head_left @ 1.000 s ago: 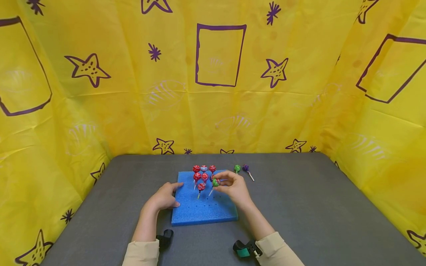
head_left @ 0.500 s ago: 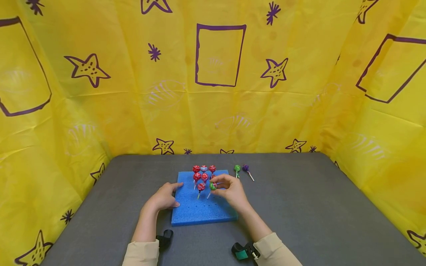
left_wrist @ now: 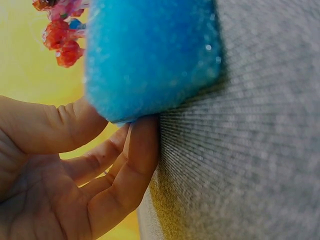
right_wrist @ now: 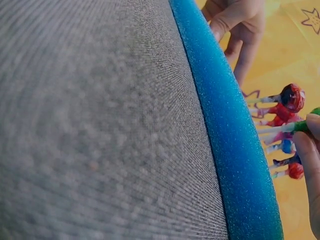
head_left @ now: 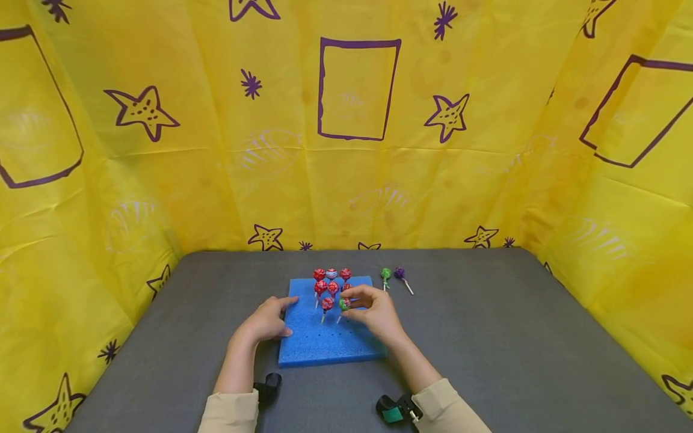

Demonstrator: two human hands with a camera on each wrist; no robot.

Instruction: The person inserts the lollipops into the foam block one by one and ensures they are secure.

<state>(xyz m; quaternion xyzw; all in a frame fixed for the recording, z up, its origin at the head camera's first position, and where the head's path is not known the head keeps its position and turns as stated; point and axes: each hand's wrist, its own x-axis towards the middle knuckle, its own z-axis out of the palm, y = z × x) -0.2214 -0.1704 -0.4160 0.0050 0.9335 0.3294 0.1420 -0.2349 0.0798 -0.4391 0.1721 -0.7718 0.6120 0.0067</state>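
My right hand [head_left: 379,314] pinches a green-wrapped lollipop [head_left: 344,305] by its head between thumb and fingers. The lollipop's white stick points down at the front half of a blue foam block [head_left: 330,350]. In the right wrist view its stick [right_wrist: 275,129] reaches toward the foam. My left hand [head_left: 264,322] touches the block's left edge, thumb and index finger spread apart; in the left wrist view the thumb [left_wrist: 75,127] lies against the foam's edge. Several red-wrapped lollipops [head_left: 321,287] and a pale blue one [head_left: 331,274] stand upright in the foam; my right fingers partly cover one.
Right of the block's back corner, a green lollipop [head_left: 385,274] and a purple one [head_left: 400,273] lie on the dark grey table [head_left: 487,337]. Small holes dot the foam's front part. A yellow patterned cloth [head_left: 346,198] hangs around the table's back and sides.
My right hand has moved slightly left and down with the green lollipop, now beside the front red lollipop. My left hand stays at the foam's edge.
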